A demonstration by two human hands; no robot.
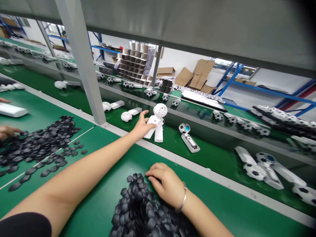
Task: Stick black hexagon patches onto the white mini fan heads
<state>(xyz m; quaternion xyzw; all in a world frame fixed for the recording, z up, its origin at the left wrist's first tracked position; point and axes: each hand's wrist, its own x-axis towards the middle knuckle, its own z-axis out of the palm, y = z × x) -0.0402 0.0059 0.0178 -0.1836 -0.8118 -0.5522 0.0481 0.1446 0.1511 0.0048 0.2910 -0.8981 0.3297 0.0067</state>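
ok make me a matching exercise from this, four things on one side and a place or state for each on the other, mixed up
Things
1. left hand
2. right hand
3. bracelet
4. black pentagonal pieces

Places and states
A. around the right wrist
B. heaped on the green worktop
C. beside the nearest dark heap
D. holding a white handheld fan at the conveyor belt

Pairs: 1-D, 2-C, 3-A, 4-B

The left arm [98, 159] stretches forward, left grip [142, 127] clasping, thumb [151, 126] extended; the right grip [166, 184] lies palm-down, fingers [155, 169] loosely bent.
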